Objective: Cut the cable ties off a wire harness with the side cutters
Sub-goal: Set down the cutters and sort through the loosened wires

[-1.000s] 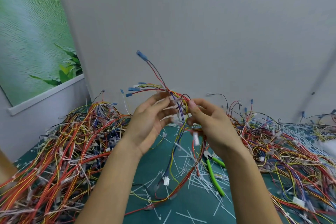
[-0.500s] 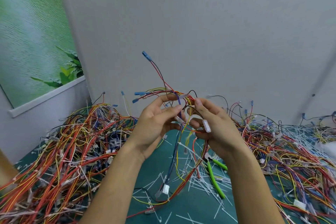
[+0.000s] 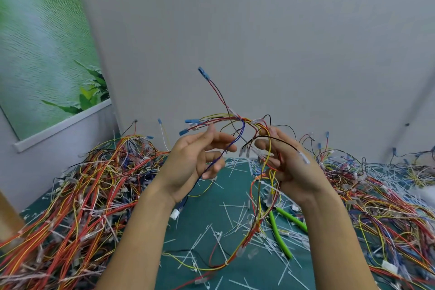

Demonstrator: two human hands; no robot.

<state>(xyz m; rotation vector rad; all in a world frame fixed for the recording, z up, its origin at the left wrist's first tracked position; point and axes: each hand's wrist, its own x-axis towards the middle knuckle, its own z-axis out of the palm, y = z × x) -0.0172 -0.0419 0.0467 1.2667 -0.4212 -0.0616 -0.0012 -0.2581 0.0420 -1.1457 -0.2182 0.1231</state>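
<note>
I hold a wire harness of red, yellow, black and blue wires up above the green mat. Its blue terminals fan out to the upper left, and its long tail hangs down to the mat. My right hand grips the bundle, fingers curled round the yellow and red wires. My left hand is beside it with fingers spread and loose; a blue wire runs across them. The green-handled side cutters lie on the mat below my right wrist, partly under wires. Neither hand holds them.
Big heaps of tangled harnesses lie at left and right. Several cut white cable ties litter the mat between them. A grey wall stands close behind, with a green plant poster at left.
My hands have drawn apart. The left hand let go of the wires and spread its fingers. The harness now stays in my right hand alone, and the wires fan out wider.
</note>
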